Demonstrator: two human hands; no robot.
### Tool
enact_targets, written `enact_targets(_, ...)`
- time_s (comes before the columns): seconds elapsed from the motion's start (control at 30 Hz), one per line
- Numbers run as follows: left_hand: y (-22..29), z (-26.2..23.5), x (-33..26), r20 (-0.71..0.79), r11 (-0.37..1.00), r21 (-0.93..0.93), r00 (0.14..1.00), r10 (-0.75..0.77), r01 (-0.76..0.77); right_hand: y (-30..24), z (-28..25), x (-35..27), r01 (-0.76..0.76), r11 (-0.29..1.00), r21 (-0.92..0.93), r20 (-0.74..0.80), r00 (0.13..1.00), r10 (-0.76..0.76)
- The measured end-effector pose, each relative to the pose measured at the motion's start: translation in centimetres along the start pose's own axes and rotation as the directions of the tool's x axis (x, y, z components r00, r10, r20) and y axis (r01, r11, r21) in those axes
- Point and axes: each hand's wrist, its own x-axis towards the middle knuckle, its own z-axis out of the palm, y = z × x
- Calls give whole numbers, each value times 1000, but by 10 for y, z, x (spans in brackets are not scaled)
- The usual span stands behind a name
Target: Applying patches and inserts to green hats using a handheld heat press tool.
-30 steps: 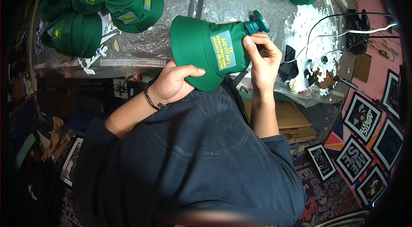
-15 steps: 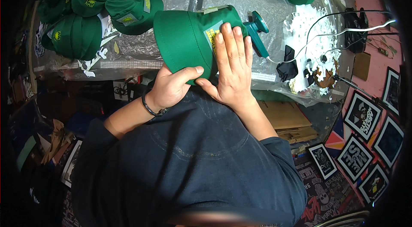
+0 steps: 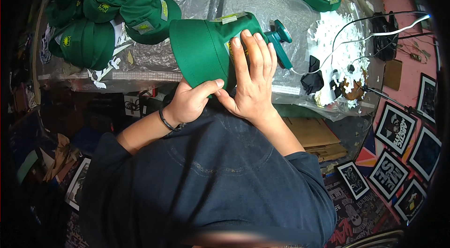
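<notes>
Here, both hands press 1 green cap.
Left hand grips its brim; right hand lies flat, fingers spread; finished caps pile at 10 o'clock.

A plastic-covered surface fills the upper view; flattened cardboard lies below it, framed black-and-white pictures lean at right on pink flooring

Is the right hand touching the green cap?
Touching. The head view shows the right hand lying flat on the green cap, fingers spread over its yellow patch, with no gap visible between them.
</notes>
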Motion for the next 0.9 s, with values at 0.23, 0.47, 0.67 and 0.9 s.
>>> enact_targets(0.23,-2,1,4,-69,985,-164,997,42,-53,1,2,-5,-35,996,80,-25,999,37)
enact_targets(0.47,-2,1,7,-74,971,-238,997,15,-32,8,2,-8,-77,995,68,-2,997,77)
enact_targets(0.67,2,3,9,-93,953,-301,995,-30,1,10,0,-7,-92,974,206,-16,995,97)
enact_targets(0.9,3,3,10,-6,948,-316,999,-52,47,21,-1,-11,-82,850,520,-90,985,150)
